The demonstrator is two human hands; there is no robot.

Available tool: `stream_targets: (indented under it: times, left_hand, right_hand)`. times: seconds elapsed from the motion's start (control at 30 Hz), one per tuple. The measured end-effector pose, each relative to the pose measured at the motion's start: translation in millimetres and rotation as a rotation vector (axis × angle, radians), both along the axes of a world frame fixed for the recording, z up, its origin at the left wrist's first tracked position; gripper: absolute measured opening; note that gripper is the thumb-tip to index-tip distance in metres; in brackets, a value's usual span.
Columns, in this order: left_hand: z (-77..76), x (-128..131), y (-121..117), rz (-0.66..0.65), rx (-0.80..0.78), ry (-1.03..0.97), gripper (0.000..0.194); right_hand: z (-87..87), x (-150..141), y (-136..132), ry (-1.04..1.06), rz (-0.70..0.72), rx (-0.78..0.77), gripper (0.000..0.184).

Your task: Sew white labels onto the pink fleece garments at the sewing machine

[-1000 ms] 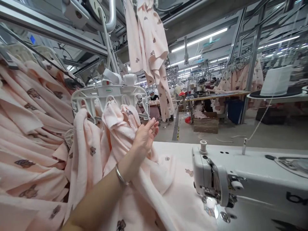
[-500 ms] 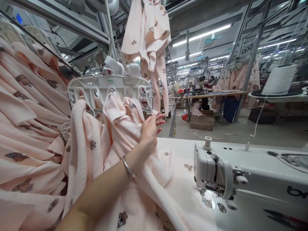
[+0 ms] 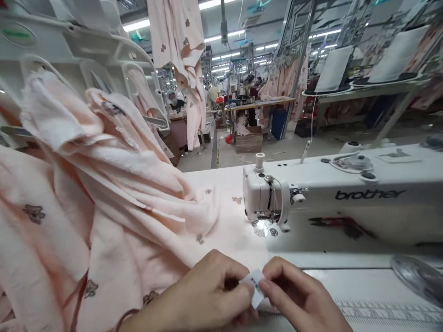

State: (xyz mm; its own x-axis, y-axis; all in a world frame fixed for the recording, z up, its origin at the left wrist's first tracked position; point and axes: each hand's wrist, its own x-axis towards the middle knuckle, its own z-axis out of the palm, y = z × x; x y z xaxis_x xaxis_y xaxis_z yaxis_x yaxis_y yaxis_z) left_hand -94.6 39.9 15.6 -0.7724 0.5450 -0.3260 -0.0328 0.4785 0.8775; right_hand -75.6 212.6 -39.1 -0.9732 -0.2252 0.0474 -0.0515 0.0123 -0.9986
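Low in the view, my left hand (image 3: pixel 211 295) and my right hand (image 3: pixel 301 297) meet at the near edge of the sewing table (image 3: pixel 380 286). Both pinch a small white label (image 3: pixel 255 283) between thumb and fingers. A pale pink garment (image 3: pixel 138 203) printed with small bears lies draped from a white plastic hanger (image 3: pixel 114 60) at the upper left down onto the table, right beside my left hand. The white sewing machine (image 3: pixel 346 198) stands just behind my hands, its lit needle area (image 3: pixel 265 226) a short way beyond the label.
More pink garments (image 3: pixel 180 50) hang from an overhead rail at the back. A thread stand with white cones (image 3: pixel 360 78) stands to the right. Other workstations and a seated person (image 3: pixel 173 99) fill the factory floor beyond. A handwheel (image 3: pixel 418 276) shows at the lower right.
My left hand has come down from the hanging garment to the table's near edge. My right hand has come into view, and both now pinch a small white label. The camera has tilted down and right.
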Motion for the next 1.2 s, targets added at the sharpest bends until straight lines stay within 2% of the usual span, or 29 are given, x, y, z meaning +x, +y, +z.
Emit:
stream_targets:
  times: [0.1, 0.2, 0.27, 0.4, 0.5, 0.63, 0.7, 0.73, 0.8, 0.9, 0.97, 1.07, 1.2]
  left_hand:
    - [-5.3, -3.7, -2.7, 0.173, 0.107, 0.053, 0.024]
    - [-9.4, -7.7, -2.9, 0.345, 0.242, -0.020, 0.027]
    - [-13.3, -8.8, -2.0, 0.386, 0.290, -0.064, 0.030]
    - [-19.0, -8.1, -2.1, 0.391, 0.293, -0.099, 0.030]
    - [-7.1, -9.7, -6.9, 0.357, 0.193, 0.004, 0.024]
    - [23.2, -28.3, -8.4, 0.279, -0.161, 0.573, 0.014]
    - [23.7, -46.0, -1.0, 0.154, -0.336, 0.748, 0.011]
    - [17.4, -56.0, 4.4, 0.071, -0.396, 0.768, 0.011]
    - [-5.9, -75.9, 15.8, -0.070, -0.449, 0.742, 0.013]
    - [-48.3, -98.9, 25.5, -0.133, -0.451, 0.711, 0.015]
    - [-68.0, -106.8, 25.8, -0.122, -0.456, 0.706, 0.012]
    - [-80.1, -110.5, 24.6, -0.062, -0.473, 0.707, 0.009]
    - [-79.7, -109.9, 30.9, 0.002, -0.502, 0.705, 0.012]
  right_hand:
    - [1.3, 2.9, -16.9, -0.035, -0.165, -0.149, 0.030]
    - [-2.5, 6.6, -26.9, -0.013, -0.236, -0.226, 0.026]
    - [-5.1, 6.7, -31.2, 0.013, -0.244, -0.239, 0.024]
    - [-9.1, 4.1, -33.6, 0.109, -0.262, -0.161, 0.023]
    - [-17.1, 2.3, -25.0, 0.177, -0.277, -0.040, 0.023]
    - [-44.0, -2.9, -3.5, 0.410, -0.380, 0.335, 0.013]
    - [-62.2, -7.4, 4.1, 0.615, -0.416, 0.566, 0.015]
    - [-71.1, -10.0, 6.2, 0.722, -0.426, 0.678, 0.018]
    - [-86.3, -14.9, 7.5, 0.899, -0.440, 0.862, 0.024]
    - [-100.0, -21.8, 7.1, 0.979, -0.392, 1.013, 0.026]
    - [-103.2, -26.9, 7.6, 0.968, -0.352, 1.040, 0.025]
    - [-101.7, -35.5, 8.2, 0.932, -0.347, 1.044, 0.023]
    - [-91.4, -42.4, 7.8, 0.854, -0.337, 0.999, 0.024]
